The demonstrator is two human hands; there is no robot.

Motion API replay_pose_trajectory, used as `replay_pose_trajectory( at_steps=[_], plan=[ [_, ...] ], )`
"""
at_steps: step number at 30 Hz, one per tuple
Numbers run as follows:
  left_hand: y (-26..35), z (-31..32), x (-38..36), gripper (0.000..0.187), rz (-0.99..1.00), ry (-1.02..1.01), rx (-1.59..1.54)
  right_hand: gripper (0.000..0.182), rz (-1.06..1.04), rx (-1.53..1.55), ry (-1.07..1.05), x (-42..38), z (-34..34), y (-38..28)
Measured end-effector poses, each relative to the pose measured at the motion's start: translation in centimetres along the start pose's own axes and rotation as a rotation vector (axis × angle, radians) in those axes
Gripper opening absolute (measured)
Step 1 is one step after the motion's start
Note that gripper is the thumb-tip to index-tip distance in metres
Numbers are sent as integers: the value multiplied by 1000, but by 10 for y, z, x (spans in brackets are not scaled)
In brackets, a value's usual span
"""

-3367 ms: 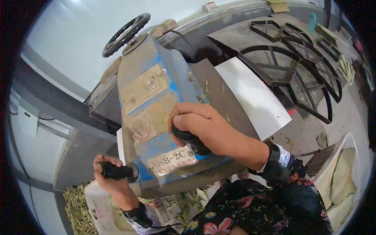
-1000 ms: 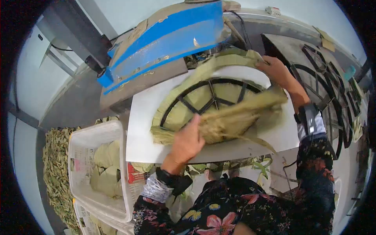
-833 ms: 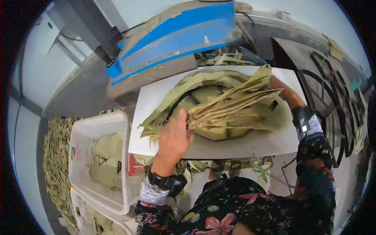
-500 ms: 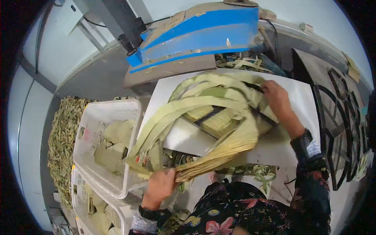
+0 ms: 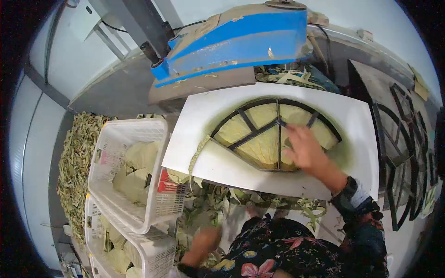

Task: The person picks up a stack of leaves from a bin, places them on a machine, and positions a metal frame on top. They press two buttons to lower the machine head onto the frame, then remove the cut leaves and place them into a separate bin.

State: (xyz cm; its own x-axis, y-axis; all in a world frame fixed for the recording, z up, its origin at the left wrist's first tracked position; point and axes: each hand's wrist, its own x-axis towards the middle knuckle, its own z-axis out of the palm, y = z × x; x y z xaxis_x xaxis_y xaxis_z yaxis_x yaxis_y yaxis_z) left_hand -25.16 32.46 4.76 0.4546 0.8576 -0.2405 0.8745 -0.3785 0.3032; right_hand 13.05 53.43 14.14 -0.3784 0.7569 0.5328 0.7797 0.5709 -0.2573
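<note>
A black fan-shaped cutting die (image 5: 256, 133) with several inner bars lies on the white board (image 5: 194, 120). Pale green leaf pieces (image 5: 259, 153) fill its sections. My right hand (image 5: 306, 148) is over the die's right half, thumb apart from the fingers, with fingertips at the bars near the middle. Low over the floor scraps, off the board's front edge, my left hand (image 5: 204, 243) is blurred by motion; its fingers cannot be made out, and nothing shows clearly in it. One narrow leaf strip (image 5: 198, 155) hangs at the board's left side.
Behind the board is a blue press arm (image 5: 236, 44). To the left, white plastic baskets (image 5: 160, 134) hold cut leaf pieces, beside a large heap of leaf scraps (image 5: 76, 176). More black dies (image 5: 394, 153) lean at the right. Leaf scraps (image 5: 208, 199) litter the floor below.
The big bundle of leaf strips held by both hands has gone from the board, uncovering the die. My left hand has dropped lower; my right has moved down and left onto the die.
</note>
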Motion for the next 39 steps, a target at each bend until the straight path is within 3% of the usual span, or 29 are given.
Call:
replay_pose_trajectory(
  at_steps=[1,2,3,5,6,8,9,11,12,15,17,19,22,24,26,28,35,37,39],
  plan=[
    [21,-52,50,30,166,326,-36,45,4,-8,3,2,-1,7],
    [44,-104,92,34,236,477,-59,43,89,-70,-52,3,-2,11],
    [51,-130,128,39,311,602,52,41,175,-133,-107,5,-2,15],
    [39,-163,190,43,395,633,232,39,171,-212,-127,6,5,23],
    [22,-165,217,38,282,711,390,37,157,-281,-153,6,8,27],
    [-17,-164,246,33,94,893,319,36,183,-338,-178,5,13,27],
    [-27,-168,245,33,103,890,323,35,213,-383,-197,6,16,26],
    [-42,-167,237,25,-40,394,275,36,220,-386,-174,5,18,24],
    [-43,-163,238,20,-28,450,304,36,212,-397,-162,6,18,23],
    [-53,-154,235,18,-32,354,244,36,214,-434,-146,5,20,23],
    [-56,-173,200,15,295,176,269,37,224,-420,-158,7,14,19],
    [-37,-200,160,17,354,-329,224,28,174,-340,-123,9,11,16],
    [-3,-232,146,33,544,-480,51,29,155,-394,-169,9,13,21],
    [25,-229,175,45,512,-151,198,28,169,-398,-183,8,15,24],
    [41,-207,226,45,609,303,99,28,183,-403,-188,10,17,25],
    [38,-183,274,43,764,511,352,31,162,-460,-261,10,15,25],
    [40,-179,301,41,912,352,371,16,60,-622,-300,12,25,32],
    [41,-198,284,39,905,194,468,13,32,-594,-283,10,21,7],
    [29,-199,278,38,927,162,476,11,-3,-557,-271,10,25,-14]
  ],
)
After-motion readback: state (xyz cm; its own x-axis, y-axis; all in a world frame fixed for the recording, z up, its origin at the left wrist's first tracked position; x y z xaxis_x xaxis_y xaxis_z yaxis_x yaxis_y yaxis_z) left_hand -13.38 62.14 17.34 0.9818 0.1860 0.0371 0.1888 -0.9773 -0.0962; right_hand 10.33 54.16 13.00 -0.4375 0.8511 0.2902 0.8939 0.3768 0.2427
